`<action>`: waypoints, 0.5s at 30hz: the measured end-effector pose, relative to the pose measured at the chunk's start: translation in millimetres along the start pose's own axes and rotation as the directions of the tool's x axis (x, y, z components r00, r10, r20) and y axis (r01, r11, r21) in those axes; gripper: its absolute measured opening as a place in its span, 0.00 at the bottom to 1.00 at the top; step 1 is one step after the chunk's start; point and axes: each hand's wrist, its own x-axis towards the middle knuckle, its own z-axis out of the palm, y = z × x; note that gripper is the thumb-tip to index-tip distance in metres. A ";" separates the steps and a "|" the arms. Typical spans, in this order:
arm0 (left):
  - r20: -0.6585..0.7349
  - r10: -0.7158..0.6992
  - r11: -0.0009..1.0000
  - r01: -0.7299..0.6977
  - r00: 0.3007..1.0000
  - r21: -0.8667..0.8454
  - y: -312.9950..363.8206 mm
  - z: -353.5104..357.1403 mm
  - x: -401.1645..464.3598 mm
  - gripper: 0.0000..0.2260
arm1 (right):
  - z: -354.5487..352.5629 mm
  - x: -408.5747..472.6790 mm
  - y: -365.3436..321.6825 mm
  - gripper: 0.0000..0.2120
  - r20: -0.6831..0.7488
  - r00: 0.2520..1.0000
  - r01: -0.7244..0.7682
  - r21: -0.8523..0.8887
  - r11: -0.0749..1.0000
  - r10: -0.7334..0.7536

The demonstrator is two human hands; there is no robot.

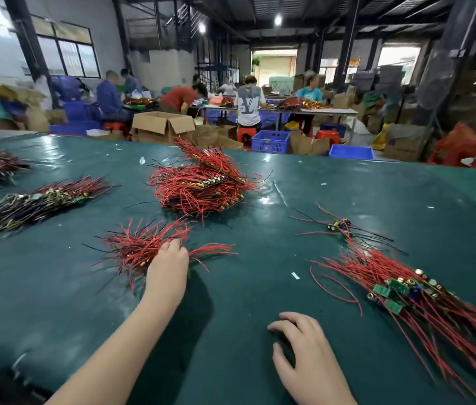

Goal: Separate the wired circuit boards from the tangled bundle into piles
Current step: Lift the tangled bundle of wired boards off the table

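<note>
Left hand (169, 266) reaching into small red-wire bundle (146, 247), fingers hidden in wires, grip unclear. Right hand (304, 349) relaxed, flat on green table (230, 287). Main tangled bundle (201, 184) just beyond small bundle; sorted pile (406, 290) right of it.
</note>
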 end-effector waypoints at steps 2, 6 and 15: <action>0.018 0.056 0.998 -0.056 0.998 -0.015 -5.3 -2.0 7.4 0.19 | -1.6 0.5 -0.3 0.13 0.029 0.999 -0.014 0.000 1.000 0.014; 0.008 0.128 0.985 -0.126 0.992 -0.115 -9.3 -8.4 9.9 0.27 | -1.8 2.7 -1.5 0.12 0.046 0.999 -0.027 0.009 1.000 0.027; -0.137 0.023 0.638 -0.120 0.990 -0.760 52.2 -48.0 -15.0 0.15 | -5.4 25.0 -13.8 0.15 0.167 0.958 -0.277 0.337 0.900 0.232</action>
